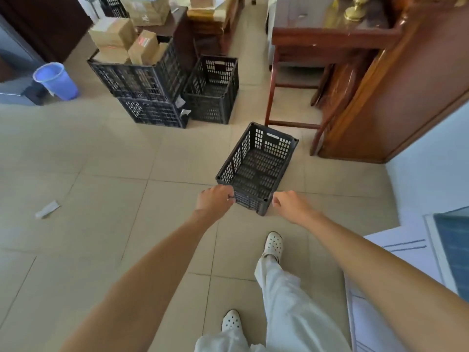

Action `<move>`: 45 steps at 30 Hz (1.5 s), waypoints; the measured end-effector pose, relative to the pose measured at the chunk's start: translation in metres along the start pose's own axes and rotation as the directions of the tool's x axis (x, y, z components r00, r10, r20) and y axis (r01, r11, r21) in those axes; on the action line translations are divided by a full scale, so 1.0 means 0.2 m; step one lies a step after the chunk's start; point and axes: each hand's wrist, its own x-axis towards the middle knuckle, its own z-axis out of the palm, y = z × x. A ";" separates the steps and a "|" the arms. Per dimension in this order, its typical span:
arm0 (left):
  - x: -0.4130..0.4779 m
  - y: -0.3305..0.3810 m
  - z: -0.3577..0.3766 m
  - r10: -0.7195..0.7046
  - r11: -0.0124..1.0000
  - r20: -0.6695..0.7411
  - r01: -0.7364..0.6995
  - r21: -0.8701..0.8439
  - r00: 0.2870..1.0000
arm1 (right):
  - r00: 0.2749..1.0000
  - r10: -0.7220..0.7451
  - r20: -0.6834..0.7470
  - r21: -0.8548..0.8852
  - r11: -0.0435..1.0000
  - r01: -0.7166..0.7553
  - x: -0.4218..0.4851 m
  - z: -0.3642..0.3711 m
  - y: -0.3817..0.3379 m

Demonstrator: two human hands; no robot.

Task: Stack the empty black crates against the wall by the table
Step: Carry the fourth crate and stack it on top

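An empty black crate (256,168) is in front of me over the tiled floor, its long side pointing away. My left hand (215,200) grips the near rim at its left corner. My right hand (288,203) is a curled fist just beside the near right corner, with nothing visible in it. Farther back, a second empty black crate (213,90) stands on the floor. Left of it is a stack of two black crates (142,82), the top one filled with cardboard boxes (119,39).
A wooden table (317,39) stands at the back right, its legs near the held crate, with a wooden cabinet (396,97) and a white wall (431,163) beside it. A blue bin (57,81) stands far left. A paper scrap (47,210) lies on the floor.
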 end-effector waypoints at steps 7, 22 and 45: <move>0.86 0.13 -0.09 -0.074 0.997 0.015 0.074 -0.018 0.997 | 0.997 0.074 0.034 0.002 0.997 -0.074 0.74 -0.20 0.37; 2.12 -0.24 0.46 -0.230 0.959 0.148 0.250 -0.135 0.962 | 0.933 0.301 0.197 0.092 0.942 -0.324 1.89 0.13 0.79; 2.98 -0.66 1.48 -0.566 0.552 0.349 0.658 -0.512 0.747 | 0.713 0.596 0.369 0.403 0.589 -0.701 2.53 1.11 1.18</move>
